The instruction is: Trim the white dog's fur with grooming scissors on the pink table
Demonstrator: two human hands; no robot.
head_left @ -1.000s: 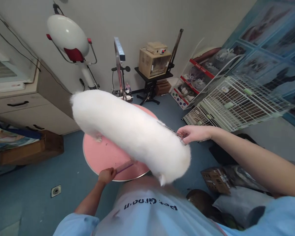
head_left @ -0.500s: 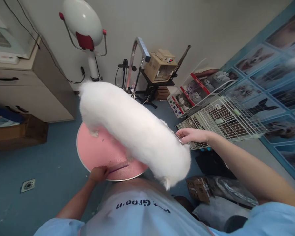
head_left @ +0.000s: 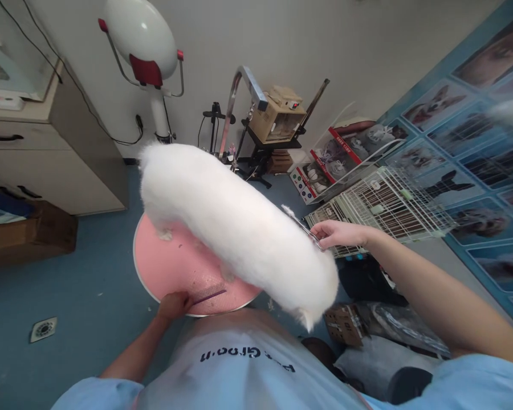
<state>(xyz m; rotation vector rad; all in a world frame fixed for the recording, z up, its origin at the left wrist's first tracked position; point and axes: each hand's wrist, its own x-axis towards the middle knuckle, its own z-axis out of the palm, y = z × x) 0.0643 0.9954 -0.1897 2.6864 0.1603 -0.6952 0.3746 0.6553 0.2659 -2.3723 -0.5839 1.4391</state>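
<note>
Head view: a white dog (head_left: 239,228) stands across the round pink table (head_left: 175,273).
Right hand (head_left: 340,233): closed on scissors (head_left: 301,225) at the dog's flank.
Left hand (head_left: 173,304): gripping a purple comb (head_left: 207,295) at the table's near edge.
Around: wire cage (head_left: 385,208) right, dryer stand (head_left: 147,51) behind.
</note>
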